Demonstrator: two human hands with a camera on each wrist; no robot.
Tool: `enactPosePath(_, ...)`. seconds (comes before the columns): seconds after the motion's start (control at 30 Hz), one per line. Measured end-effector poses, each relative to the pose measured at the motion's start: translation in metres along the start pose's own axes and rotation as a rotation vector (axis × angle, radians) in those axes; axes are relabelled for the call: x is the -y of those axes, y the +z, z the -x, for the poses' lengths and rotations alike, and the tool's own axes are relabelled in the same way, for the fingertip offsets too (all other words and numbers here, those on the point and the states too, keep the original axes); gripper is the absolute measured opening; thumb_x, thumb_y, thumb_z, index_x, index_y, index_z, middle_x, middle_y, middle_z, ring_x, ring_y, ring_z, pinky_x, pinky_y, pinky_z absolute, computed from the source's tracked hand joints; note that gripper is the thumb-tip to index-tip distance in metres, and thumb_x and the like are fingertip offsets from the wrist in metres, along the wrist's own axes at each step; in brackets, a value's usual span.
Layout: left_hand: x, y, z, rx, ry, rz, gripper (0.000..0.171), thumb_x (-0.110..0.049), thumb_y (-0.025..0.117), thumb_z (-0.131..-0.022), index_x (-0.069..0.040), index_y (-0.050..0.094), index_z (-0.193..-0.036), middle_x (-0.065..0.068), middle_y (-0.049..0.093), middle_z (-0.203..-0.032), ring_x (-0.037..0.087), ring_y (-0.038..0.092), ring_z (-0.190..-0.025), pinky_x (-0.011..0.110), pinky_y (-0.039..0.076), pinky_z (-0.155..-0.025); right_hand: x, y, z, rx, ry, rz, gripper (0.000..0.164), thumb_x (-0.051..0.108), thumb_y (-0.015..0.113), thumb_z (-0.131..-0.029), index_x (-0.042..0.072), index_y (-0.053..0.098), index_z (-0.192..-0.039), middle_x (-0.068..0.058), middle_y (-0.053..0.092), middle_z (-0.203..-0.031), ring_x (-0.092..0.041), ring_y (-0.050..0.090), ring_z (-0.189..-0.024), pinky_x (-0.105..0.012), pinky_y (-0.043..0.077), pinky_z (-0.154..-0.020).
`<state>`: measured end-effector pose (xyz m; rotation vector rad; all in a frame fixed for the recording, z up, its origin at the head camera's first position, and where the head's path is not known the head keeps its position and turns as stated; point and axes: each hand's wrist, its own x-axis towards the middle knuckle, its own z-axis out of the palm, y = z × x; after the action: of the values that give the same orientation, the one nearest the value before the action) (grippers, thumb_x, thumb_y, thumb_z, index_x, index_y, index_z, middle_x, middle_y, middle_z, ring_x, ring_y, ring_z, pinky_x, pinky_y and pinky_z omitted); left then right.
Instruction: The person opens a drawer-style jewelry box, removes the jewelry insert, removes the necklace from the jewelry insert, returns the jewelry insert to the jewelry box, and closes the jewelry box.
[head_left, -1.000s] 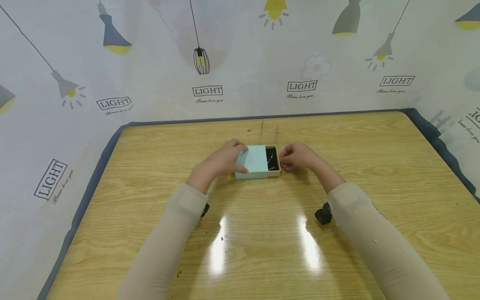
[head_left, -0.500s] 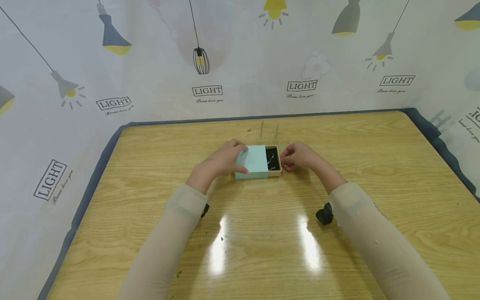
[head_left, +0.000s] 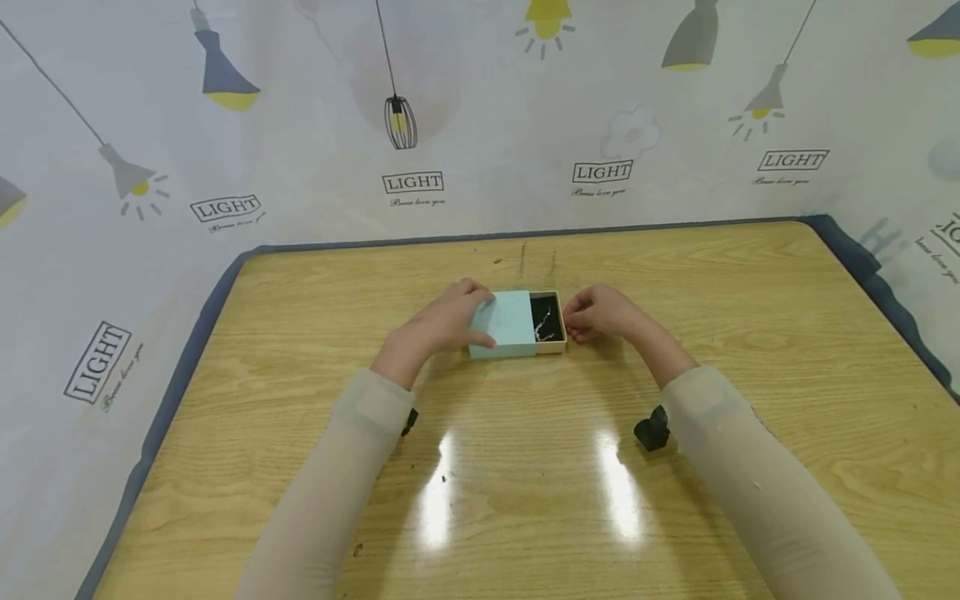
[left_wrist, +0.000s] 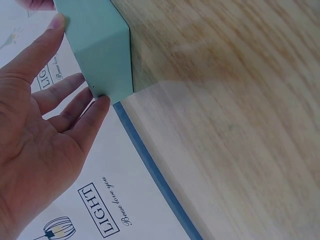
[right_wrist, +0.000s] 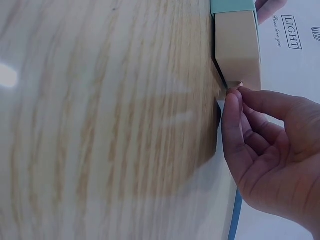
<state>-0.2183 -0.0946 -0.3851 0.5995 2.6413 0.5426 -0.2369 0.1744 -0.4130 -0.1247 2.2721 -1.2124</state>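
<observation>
I see the left hand [head_left: 441, 320] holding the mint box [head_left: 504, 318] by its cover [left_wrist: 102, 47], while the right hand [head_left: 604, 312] pinches at the end of the inner tray [right_wrist: 237, 42]. The box lies between these 2 hands, partly open, on the desk [head_left: 528, 433].

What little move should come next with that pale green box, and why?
The right hand should probably slide the beige rectangular tray a little farther out while the left hand steadies the pale green rectangular sleeve. The sleeve covers part of the tray, with black lining showing in the open part; the right hand pinches the tray's end and the left grips the sleeve.
</observation>
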Motion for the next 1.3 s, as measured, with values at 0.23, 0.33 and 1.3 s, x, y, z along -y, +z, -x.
enactPosePath(0.23, -0.0006, 0.0000, 0.0003, -0.004, -0.002, 0.002, 0.075, -0.035, 0.076, -0.088, -0.010, 0.042, -0.150, 0.009, 0.035, -0.155, 0.027, 0.036, -0.143, 0.041, 0.034, -0.122, -0.0025, -0.0022, 0.0013, 0.010, -0.011, -0.028, 0.023, 0.003, 0.053, -0.101, -0.015, 0.058, -0.113, -0.005, 0.064, -0.085, -0.008, 0.062, -0.071, -0.020, 0.059, -0.069)
enactPosePath(0.33, -0.0010, -0.0005, 0.0007, -0.002, -0.004, 0.004, 0.075, -0.035, 0.076, -0.088, -0.010, 0.042, -0.150, 0.009, 0.035, -0.155, 0.027, 0.035, -0.143, 0.041, 0.034, -0.122, -0.0031, -0.0026, 0.0011, 0.010, -0.014, -0.030, 0.023, 0.003, 0.053, -0.101, -0.015, 0.058, -0.114, -0.005, 0.064, -0.085, -0.008, 0.062, -0.072, -0.021, 0.059, -0.070)
enactPosePath(1.3, -0.0002, 0.0008, -0.0003, -0.009, 0.004, -0.003, 0.075, -0.034, 0.077, -0.088, -0.008, 0.043, -0.150, 0.010, 0.037, -0.154, 0.027, 0.038, -0.141, 0.041, 0.036, -0.120, -0.0101, -0.0084, 0.0024, -0.002, -0.017, -0.023, 0.026, 0.007, 0.053, -0.101, -0.014, 0.056, -0.116, -0.009, 0.064, -0.091, -0.010, 0.063, -0.075, -0.023, 0.060, -0.071)
